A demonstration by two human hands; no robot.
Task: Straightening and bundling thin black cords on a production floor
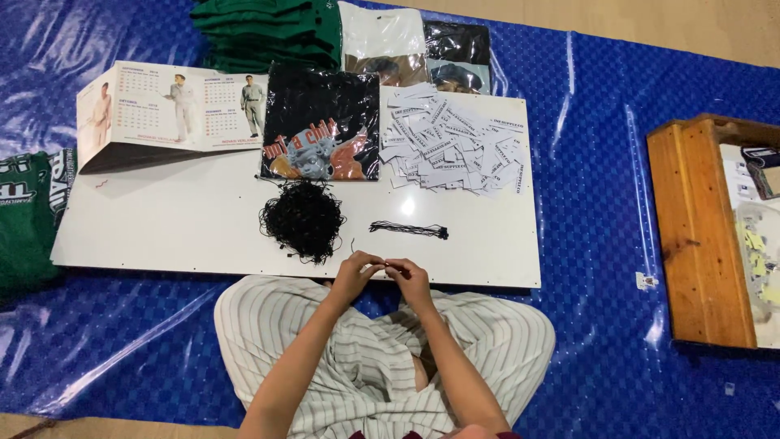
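My left hand (355, 272) and my right hand (409, 278) meet at the near edge of a white board (162, 228), fingertips pinched together on a thin black string (383, 262) stretched between them. Just beyond the left hand lies a tangled heap of black strings (304, 218). A small straight bundle of black strings (409, 230) lies beyond the right hand. Farther back sit a black printed shirt in a clear bag (322, 123) and a pile of white paper tags (455, 146).
A folded desk calendar (166, 110) stands at the board's far left. Green folded garments (260, 32) and bagged shirts (422, 45) lie behind. A wooden box (703, 236) sits at the right on the blue plastic sheet (601, 203). My striped-trousered legs are crossed below.
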